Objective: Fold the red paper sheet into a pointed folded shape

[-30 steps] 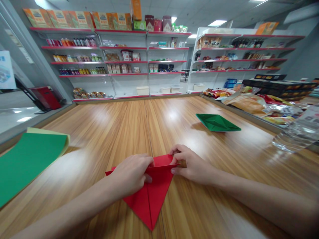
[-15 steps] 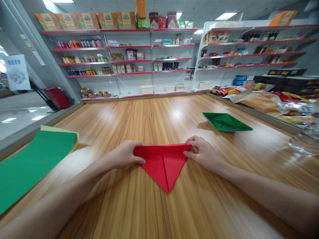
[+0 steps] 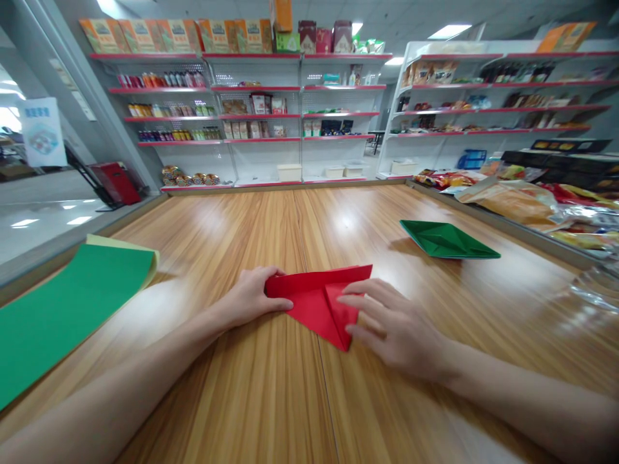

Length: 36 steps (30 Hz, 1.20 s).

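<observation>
A folded red paper [image 3: 309, 308] lies in front of me, with a band along its far edge and a point toward me. My left hand [image 3: 252, 296] pinches its left corner, thumb on top of the paper. Over the right part of it is my right hand [image 3: 394, 322], fingers spread and slightly bent. Those fingertips overlap the red paper near its right side; whether they touch it I cannot tell. To the right, farther off, sits a folded green paper boat [image 3: 447, 240] with a raised middle.
Green paper sheets [image 3: 72, 296] with a curled end lie at the left on the wooden table [image 3: 232, 225]. A clear plastic object [image 3: 597, 287] is at the right edge. Bagged snacks [image 3: 512, 200] lie beyond the table's right rim. Stocked shelves [image 3: 256, 116] stand behind.
My right hand has let go of the red paper's right corner and moved nearer to me, fingers apart. The paper has turned, its near point shifting right. My left hand still holds its corner.
</observation>
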Each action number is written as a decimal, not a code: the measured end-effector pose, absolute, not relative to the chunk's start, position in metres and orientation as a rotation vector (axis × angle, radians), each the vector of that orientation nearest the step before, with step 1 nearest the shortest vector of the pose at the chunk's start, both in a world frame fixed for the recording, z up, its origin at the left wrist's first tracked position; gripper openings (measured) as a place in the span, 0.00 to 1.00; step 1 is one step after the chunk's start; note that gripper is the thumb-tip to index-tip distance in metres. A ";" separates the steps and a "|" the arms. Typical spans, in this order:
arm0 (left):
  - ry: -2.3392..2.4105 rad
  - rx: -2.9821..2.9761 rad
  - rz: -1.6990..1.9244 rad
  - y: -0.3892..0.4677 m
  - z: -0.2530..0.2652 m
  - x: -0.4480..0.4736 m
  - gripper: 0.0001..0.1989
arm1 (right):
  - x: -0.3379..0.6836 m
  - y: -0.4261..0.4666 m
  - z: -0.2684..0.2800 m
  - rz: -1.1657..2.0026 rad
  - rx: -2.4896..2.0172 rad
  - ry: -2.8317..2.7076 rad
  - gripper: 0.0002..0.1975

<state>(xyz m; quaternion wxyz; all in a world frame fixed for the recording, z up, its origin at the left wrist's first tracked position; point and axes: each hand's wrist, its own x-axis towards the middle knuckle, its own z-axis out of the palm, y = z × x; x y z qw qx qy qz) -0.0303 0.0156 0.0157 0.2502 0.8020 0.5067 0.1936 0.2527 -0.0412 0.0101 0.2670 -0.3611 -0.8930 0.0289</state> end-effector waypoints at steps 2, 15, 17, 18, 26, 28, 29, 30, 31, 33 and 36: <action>1.354 2.229 0.537 0.012 0.018 -0.026 0.23 | 0.245 -0.049 0.012 0.188 -0.965 -2.586 0.24; 0.607 1.246 0.603 -0.016 0.022 0.002 0.37 | 0.244 -0.046 0.025 0.471 -0.808 -2.792 0.25; 0.636 1.235 0.631 -0.019 0.021 0.005 0.38 | 0.241 -0.048 0.026 0.456 -0.809 -2.795 0.26; 0.639 1.228 0.641 -0.020 0.021 0.007 0.38 | 0.239 -0.048 0.026 0.446 -0.813 -2.789 0.26; 0.550 1.210 0.621 -0.022 0.019 0.011 0.38 | 0.223 -0.048 0.023 0.273 -0.889 -2.762 0.26; 0.528 1.253 0.610 -0.023 0.019 0.012 0.39 | 0.222 -0.047 0.023 0.250 -0.904 -2.769 0.25; 0.513 1.274 0.609 -0.023 0.018 0.012 0.40 | 0.222 -0.046 0.023 0.242 -0.907 -2.775 0.25; 0.498 1.293 0.606 -0.023 0.018 0.012 0.40 | 0.221 -0.046 0.023 0.234 -0.909 -2.781 0.25; 0.487 1.311 0.602 -0.024 0.018 0.013 0.41 | 0.221 -0.045 0.023 0.227 -0.912 -2.785 0.24; 0.487 1.336 0.591 -0.024 0.018 0.013 0.41 | 0.220 -0.044 0.023 0.208 -0.914 -2.793 0.24; 0.510 1.341 0.594 -0.024 0.018 0.014 0.42 | 0.215 -0.044 0.024 0.161 -0.938 -2.782 0.23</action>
